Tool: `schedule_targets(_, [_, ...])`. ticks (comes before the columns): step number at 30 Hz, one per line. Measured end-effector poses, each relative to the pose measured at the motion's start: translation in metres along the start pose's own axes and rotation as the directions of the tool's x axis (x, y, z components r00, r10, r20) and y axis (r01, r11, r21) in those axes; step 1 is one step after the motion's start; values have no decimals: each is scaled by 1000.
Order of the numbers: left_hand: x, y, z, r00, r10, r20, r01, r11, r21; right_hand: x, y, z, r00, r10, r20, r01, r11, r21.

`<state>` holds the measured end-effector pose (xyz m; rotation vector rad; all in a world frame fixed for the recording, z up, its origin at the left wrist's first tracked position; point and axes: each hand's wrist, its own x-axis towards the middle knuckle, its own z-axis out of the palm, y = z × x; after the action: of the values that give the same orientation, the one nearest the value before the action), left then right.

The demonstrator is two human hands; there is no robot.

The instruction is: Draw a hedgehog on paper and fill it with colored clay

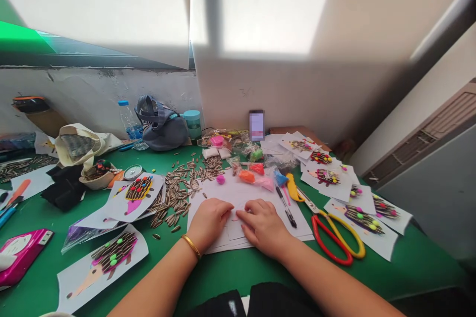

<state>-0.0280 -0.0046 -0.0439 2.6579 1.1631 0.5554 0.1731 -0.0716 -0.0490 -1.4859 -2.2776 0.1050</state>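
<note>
White paper [208,193] lies in front of me with both hands over it. My left hand [210,221] is closed, its fingertips pinched together; whatever they may hold is hidden. Close beside it, my right hand [263,225] rests on the sheet with fingers bent and a little apart. A small flat pink piece [235,217] shows on the paper at the right fingertips. Faint drawn lines run near them. Above the hands sit a magenta clay ball [220,179] and bags of orange clay [247,176] and pink clay [263,183]. A black pen [286,208] lies right of my right hand.
Scissors [330,235] with red and yellow handles lie at right, beside several hedgehog pictures [362,219]. Loose sunflower seeds [178,190] spread at left, near another hedgehog picture [106,265]. A phone [256,125] leans against the wall behind a grey bag's [163,131] right side.
</note>
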Motion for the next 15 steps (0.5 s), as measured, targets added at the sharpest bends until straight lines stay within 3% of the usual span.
schedule_targets(15, [0, 1, -1, 999, -26, 25, 26, 1000, 8, -1, -4, -1, 998, -56, -4, 56, 998, 12])
